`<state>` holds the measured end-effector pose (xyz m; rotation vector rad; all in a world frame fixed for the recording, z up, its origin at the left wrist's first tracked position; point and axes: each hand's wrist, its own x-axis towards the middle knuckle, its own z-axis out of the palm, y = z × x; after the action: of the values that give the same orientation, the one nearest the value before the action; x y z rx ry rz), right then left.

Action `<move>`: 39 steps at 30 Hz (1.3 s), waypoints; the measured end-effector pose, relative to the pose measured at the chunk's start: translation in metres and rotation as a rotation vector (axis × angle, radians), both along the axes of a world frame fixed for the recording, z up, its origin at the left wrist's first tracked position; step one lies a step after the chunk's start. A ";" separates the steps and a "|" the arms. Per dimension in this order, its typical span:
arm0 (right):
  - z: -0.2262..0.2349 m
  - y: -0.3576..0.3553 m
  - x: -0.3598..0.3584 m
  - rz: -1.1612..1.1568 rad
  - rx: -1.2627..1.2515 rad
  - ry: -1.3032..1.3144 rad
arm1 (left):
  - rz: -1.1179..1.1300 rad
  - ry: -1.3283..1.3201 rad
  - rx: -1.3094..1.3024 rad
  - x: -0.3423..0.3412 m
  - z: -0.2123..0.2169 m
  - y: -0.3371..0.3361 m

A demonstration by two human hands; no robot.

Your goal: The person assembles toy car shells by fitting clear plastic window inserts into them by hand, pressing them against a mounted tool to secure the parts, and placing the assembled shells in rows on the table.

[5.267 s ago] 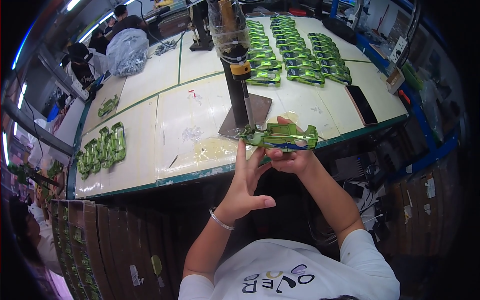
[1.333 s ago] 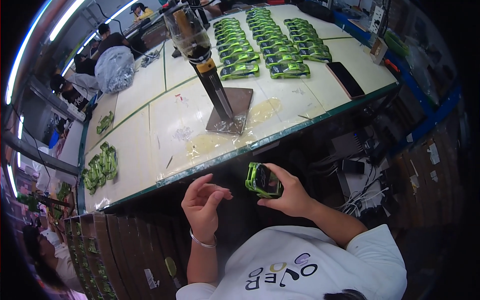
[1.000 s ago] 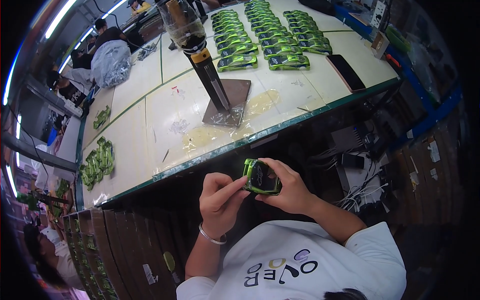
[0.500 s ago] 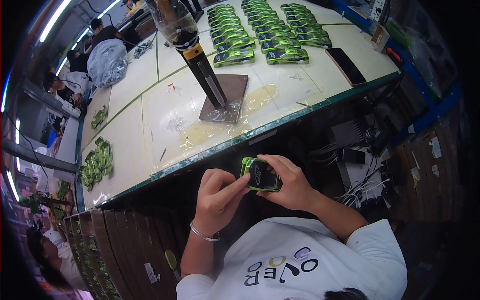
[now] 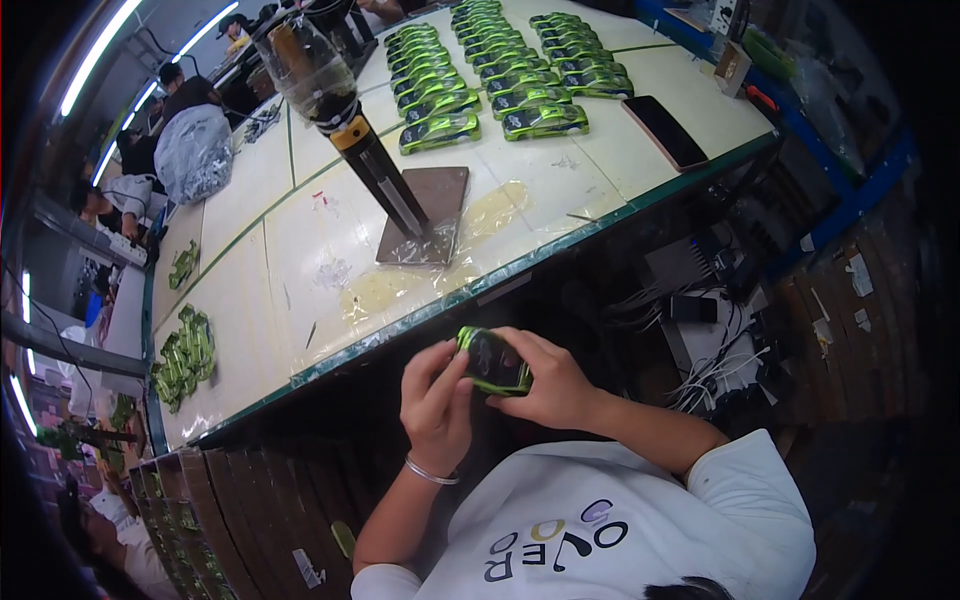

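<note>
A small green toy car (image 5: 493, 361) with a dark underside is held below the table's front edge, close to my chest. My right hand (image 5: 545, 381) grips it from the right, fingers wrapped over its far end. My left hand (image 5: 437, 403), with a thin bracelet on the wrist, grips its left end, thumb pressing on the car. Both hands are together on the car, in front of the green-edged table (image 5: 420, 305).
An upright dark post with a clear funnel on top (image 5: 345, 125) stands on a brown plate (image 5: 432, 212). Rows of green toy cars (image 5: 490, 75) lie at the back, a phone (image 5: 665, 130) to the right, more green cars (image 5: 185, 355) at left. Other people sit at far left.
5.3 s ago both hands held the car at the table's edge by the post. It has come down toward my chest, and my left hand has closed onto it.
</note>
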<state>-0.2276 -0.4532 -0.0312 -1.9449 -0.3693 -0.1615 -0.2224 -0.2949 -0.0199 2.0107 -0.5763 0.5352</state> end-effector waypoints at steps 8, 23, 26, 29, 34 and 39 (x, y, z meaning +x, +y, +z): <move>0.005 -0.010 0.020 0.141 -0.181 0.025 | -0.111 0.797 -1.018 -0.015 -0.021 -0.010; -0.021 -0.120 0.200 -0.521 -0.658 -0.305 | -0.074 0.886 -0.992 -0.027 -0.025 -0.007; -0.021 -0.119 0.203 -0.487 -0.736 -0.304 | -0.073 0.910 -0.948 -0.027 -0.025 -0.010; -0.024 -0.115 0.202 -0.499 -0.652 -0.409 | -0.079 0.912 -0.974 -0.029 -0.027 -0.013; -0.022 -0.115 0.204 -0.443 -0.778 -0.379 | -0.098 0.918 -0.960 -0.032 -0.032 -0.009; -0.020 -0.102 0.216 -0.489 -0.655 -0.455 | -0.088 0.919 -0.962 -0.037 -0.032 -0.005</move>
<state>-0.0118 -0.5555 -0.0511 -2.6200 -0.2457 -0.9062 -0.2591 -0.2998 -0.0521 1.0930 0.1688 -0.1948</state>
